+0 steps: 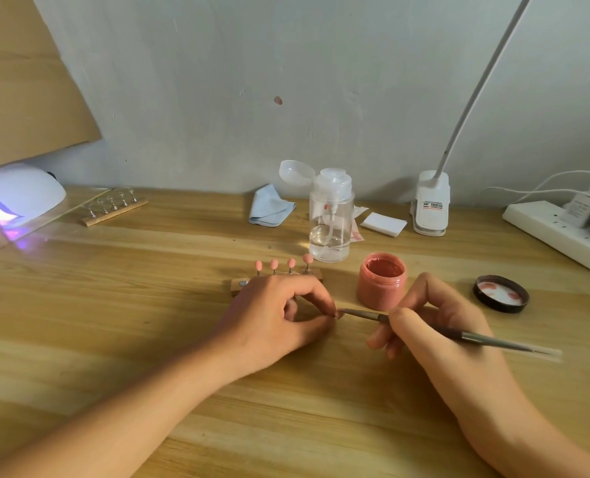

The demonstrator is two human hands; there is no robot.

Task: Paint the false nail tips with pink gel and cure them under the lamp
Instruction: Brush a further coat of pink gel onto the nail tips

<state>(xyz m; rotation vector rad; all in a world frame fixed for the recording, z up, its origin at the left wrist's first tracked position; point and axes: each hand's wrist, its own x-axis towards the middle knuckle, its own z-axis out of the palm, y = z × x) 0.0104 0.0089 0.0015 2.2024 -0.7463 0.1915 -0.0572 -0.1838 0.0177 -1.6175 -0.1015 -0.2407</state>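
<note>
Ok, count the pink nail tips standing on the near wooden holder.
4 pink tips in a row on the wooden holder behind the left hand: far-left, second, third, far-right. A fifth seems pinched in its fingertips, mostly hidden.

A single wide-angle view looks from the person's head, forward and down across the pale wooden tabletop (114, 305) toward the grey plastered wall (217, 81), which fills the upper half of the frame. It sits close above the left hand (276, 315) and right hand (435, 326) at lower centre, and the forearms enter from the bottom corners.
</note>
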